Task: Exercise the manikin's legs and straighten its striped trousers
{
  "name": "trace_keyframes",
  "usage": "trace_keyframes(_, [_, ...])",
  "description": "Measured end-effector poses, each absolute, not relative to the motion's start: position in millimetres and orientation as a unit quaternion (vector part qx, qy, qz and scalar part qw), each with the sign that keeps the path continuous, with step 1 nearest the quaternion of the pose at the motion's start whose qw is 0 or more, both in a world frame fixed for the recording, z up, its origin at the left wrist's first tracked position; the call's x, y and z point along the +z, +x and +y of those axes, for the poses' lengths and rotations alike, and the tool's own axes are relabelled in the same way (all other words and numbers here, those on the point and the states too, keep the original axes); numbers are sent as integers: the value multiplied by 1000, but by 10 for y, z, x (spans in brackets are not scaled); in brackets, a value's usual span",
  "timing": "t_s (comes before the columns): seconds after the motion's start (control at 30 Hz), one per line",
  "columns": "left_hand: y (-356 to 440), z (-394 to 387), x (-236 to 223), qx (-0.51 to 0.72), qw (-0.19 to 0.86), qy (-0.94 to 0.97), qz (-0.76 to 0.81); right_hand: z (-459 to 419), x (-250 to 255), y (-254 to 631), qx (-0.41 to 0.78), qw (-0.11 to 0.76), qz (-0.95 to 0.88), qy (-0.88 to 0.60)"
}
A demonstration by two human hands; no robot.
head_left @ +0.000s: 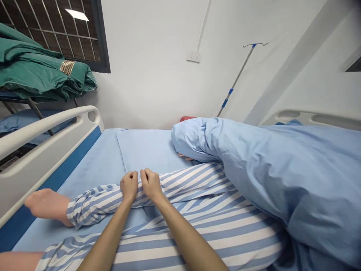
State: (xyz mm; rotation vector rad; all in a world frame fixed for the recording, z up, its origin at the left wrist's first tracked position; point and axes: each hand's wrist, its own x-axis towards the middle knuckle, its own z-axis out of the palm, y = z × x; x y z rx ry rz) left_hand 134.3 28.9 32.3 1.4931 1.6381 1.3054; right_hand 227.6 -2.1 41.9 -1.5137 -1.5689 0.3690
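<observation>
My left hand (129, 186) is curled into a fist over the far leg (107, 195) of a figure lying on the bed. Close beside it, my right hand (151, 183) is also a fist, with a narrow gap between the two. Both fists are at the middle of that leg, around the shin or knee; whether they press on it I cannot tell. Blue-and-white striped trousers (197, 184) cover the legs. The bare far foot (47, 205) points left. My forearms cross above the near leg (158, 244). No object shows in either fist.
A blue quilt (254, 165) covers the figure's upper part on the right. Under everything lies a light blue sheet (149, 145). The bed's white end board (50, 135) rises at left. Behind stand a drip pole (238, 77) and a folded green cover (42, 71).
</observation>
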Motion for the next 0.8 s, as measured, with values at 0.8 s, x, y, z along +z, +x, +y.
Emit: trace_keyframes(0.8, [2998,192,334,472,352,618,521,-172,628,3954,149,488,-582,-633])
